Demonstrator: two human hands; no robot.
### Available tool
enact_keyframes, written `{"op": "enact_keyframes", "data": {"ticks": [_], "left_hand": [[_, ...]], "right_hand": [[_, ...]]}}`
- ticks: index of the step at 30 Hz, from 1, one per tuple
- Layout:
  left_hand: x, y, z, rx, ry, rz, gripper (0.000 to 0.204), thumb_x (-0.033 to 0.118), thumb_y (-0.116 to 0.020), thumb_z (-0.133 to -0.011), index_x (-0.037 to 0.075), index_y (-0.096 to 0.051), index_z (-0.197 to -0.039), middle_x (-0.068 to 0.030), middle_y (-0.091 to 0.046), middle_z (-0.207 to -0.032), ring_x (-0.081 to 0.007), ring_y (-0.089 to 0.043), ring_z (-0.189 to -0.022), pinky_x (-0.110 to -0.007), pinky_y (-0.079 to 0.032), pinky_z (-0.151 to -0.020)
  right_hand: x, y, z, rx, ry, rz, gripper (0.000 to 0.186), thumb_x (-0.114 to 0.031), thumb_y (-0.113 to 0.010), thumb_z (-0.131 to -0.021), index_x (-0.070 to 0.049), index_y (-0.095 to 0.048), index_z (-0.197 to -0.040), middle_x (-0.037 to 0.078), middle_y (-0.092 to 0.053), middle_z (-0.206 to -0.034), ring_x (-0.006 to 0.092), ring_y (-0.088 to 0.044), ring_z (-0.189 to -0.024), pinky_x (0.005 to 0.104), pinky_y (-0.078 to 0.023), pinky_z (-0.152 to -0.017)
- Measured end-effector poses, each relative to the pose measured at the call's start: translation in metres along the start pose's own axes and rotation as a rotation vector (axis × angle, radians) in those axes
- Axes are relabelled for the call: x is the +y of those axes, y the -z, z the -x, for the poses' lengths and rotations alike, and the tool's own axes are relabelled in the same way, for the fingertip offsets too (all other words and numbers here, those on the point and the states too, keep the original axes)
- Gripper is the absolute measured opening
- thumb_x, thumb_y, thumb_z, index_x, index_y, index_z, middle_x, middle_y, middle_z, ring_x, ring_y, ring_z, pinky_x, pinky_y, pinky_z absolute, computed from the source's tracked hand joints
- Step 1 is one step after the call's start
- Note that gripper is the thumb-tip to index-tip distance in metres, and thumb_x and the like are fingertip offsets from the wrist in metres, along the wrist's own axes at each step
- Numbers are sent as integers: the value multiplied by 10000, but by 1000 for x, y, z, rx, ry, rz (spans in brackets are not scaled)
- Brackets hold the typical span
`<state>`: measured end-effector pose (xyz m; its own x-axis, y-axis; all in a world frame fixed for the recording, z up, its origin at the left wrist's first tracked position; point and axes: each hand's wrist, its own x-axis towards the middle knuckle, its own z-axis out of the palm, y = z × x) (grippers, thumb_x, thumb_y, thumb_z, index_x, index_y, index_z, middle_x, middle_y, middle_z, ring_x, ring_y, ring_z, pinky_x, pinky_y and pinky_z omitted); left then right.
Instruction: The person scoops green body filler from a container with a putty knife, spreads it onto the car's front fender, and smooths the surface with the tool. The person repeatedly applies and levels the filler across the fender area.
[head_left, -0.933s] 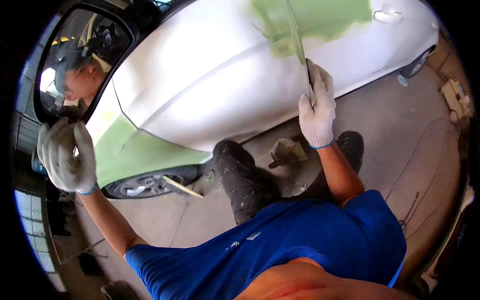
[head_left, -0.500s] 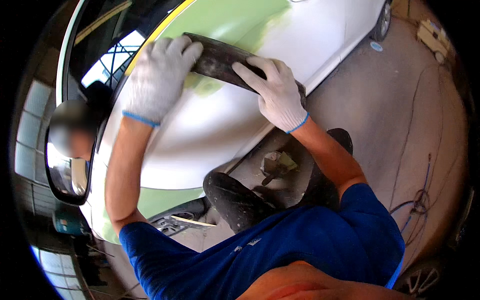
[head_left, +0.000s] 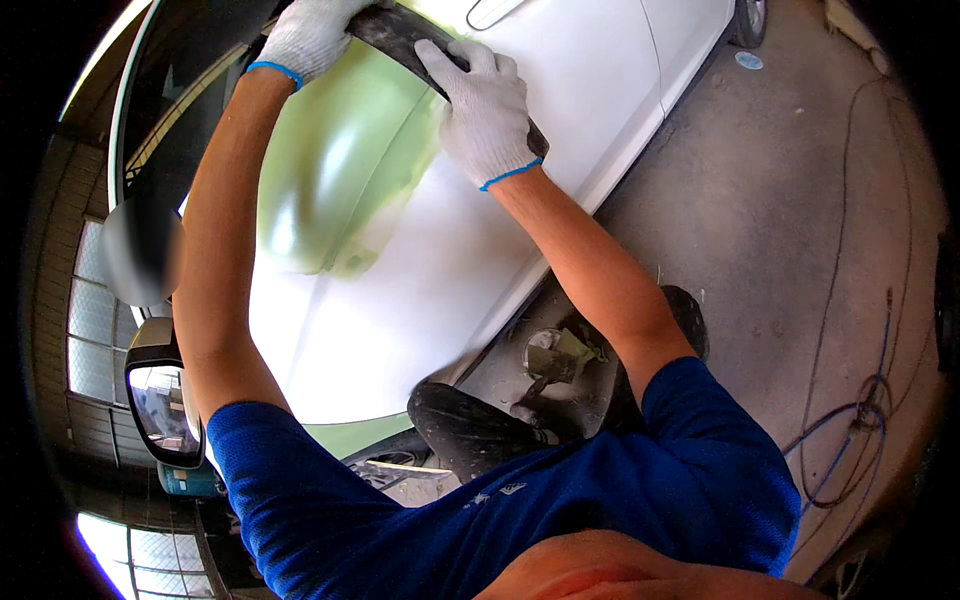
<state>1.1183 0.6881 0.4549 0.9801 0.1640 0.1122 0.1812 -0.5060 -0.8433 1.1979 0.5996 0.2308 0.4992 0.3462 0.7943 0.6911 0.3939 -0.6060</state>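
In gloved hands I hold a long black sanding block (head_left: 405, 42) against the white car door (head_left: 400, 310). My left hand (head_left: 312, 38) is closed round its upper left end, by the window edge, its fingertips partly cut off by the frame. Toward the lower right end, my right hand (head_left: 485, 118) grips the block with fingers lying across its back. Below the block spreads a smooth pale green patch (head_left: 325, 180) on the white paint. The block's working face is hidden against the panel.
The car's side mirror (head_left: 165, 400) juts out at left beside my forearm. Between my legs on the floor stands a small container (head_left: 543, 350) with greenish pieces at it. A blue hose (head_left: 860, 420) lies coiled on the floor at right. A round blue-white disc (head_left: 748, 61) lies near the rear wheel.
Both hands have moved up and away along the door with the sanding block, the right hand also leftward. More of the green patch now shows below the block.
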Motion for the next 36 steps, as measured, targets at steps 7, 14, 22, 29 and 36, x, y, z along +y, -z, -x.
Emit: {"op": "enact_keyframes", "data": {"ticks": [7, 14, 22, 29, 36], "left_hand": [[-3, -17, -12, -24, 28, -19, 474, 17, -654, -755, 155, -632, -1208, -83, -606, -1223, -323, -570, -1135, -437, -481, -973], [-5, -19, 7, -34, 55, -22, 480, 25, -661, -756, 164, -632, -1214, -80, -605, -1225, -320, -571, -1137, -437, -480, -976], [-5, -16, 44, -34, 87, -14, 488, 35, -670, -756, 175, -631, -1222, -76, -604, -1229, -316, -571, -1138, -436, -479, -979], [-5, -8, 90, -52, 120, -30, 494, 43, -677, -757, 184, -631, -1228, -72, -603, -1231, -312, -571, -1140, -436, -478, -982], [3, -1, 141, -45, 166, -36, 501, 52, -685, -757, 193, -631, -1235, -69, -602, -1234, -309, -571, -1142, -435, -477, -984]], "right_hand": [[20, -17, -4, -1, -8, -22, 622, -69, -661, -723, -255, -572, -1310, 97, -545, -1240, 355, -504, -1090, 494, -420, -879], [17, -24, -4, 21, -6, -41, 632, -62, -661, -715, -253, -567, -1310, 93, -542, -1244, 380, -491, -1102, 507, -424, -885], [-8, -28, 13, -10, 10, -40, 672, -21, -670, -693, -255, -564, -1313, 92, -522, -1256, 396, -485, -1100, 520, -426, -902], [-40, -35, 38, -79, 25, -11, 688, -6, -672, -685, -251, -562, -1317, 95, -512, -1263, 398, -485, -1096, 523, -425, -906], [-66, -50, 71, -118, 75, -62, 725, 7, -676, -669, -253, -556, -1335, 102, -499, -1265, 398, -475, -1092, 542, -414, -897]]}}
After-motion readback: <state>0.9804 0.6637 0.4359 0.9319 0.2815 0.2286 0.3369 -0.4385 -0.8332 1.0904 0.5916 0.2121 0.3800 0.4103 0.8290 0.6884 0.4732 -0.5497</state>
